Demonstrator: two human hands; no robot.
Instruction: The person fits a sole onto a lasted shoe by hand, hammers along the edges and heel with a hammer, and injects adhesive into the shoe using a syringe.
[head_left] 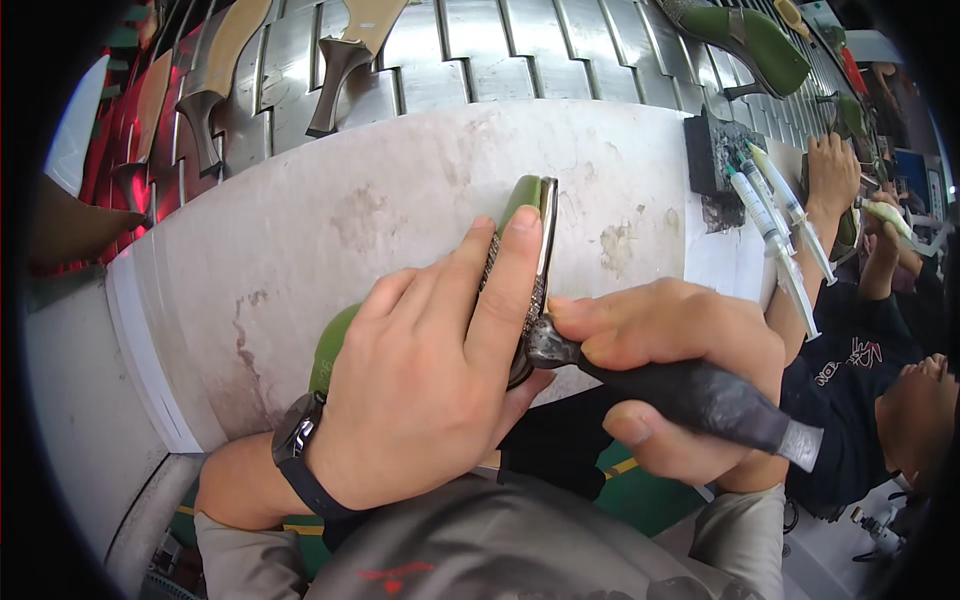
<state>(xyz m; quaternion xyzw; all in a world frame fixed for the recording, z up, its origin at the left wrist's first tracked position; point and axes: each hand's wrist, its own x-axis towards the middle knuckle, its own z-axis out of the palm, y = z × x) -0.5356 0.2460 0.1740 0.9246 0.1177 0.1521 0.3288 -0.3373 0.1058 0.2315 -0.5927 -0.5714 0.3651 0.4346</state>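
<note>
A green shoe [336, 345] lies under my left hand [430, 345], which covers most of it. Its slim far end points up the board, with a glittery band and a shiny edge strip along its right side. The left fingers are pressed together along the shoe, the thumb tucked at its near side. My right hand [690, 370] is wrapped round a hammer [700, 400] with a thick black grip and a metal butt. The hammer's dark rounded head meets the shoe's right edge beside the glittery band. A dark watch is on my left wrist.
A stained pale work board [300, 260] lies beneath the shoe. Beyond it runs a metal slat conveyor [500, 50] carrying heeled shoe parts [345, 70] and a green shoe [750, 45]. At right are a black block [712, 155], several syringes [765, 215] and a co-worker's arm [832, 180].
</note>
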